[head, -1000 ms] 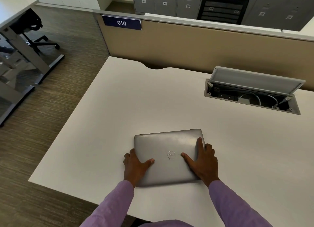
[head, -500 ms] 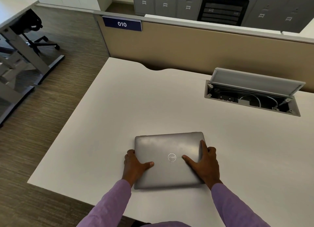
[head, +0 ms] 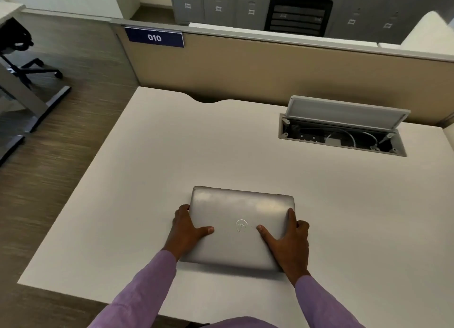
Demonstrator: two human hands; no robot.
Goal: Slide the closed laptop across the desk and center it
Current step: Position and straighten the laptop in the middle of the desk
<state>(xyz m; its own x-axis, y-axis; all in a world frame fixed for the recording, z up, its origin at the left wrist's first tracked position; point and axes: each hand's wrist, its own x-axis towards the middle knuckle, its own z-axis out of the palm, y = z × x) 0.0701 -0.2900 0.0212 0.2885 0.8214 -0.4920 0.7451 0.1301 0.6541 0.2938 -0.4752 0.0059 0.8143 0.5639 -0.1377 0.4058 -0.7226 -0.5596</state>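
Note:
A closed silver laptop (head: 239, 209) with a round logo on its lid lies flat on the white desk (head: 152, 170), near the front edge. My left hand (head: 186, 232) grips its left edge, thumb resting on the lid. Holding the right edge is my right hand (head: 287, 239), with the thumb on the lid near the logo and the fingers wrapped around the side. Both purple sleeves reach in from the bottom of the view.
An open cable hatch (head: 344, 131) with wires inside is sunk into the desk at the back right. A tan partition (head: 245, 70) with a "010" sign (head: 154, 37) runs along the back. Off the left edge are floor and an office chair (head: 17, 47).
The laptop has slid a little to the right and turned slightly clockwise under both hands, which keep the same grip. The camera view has also shifted.

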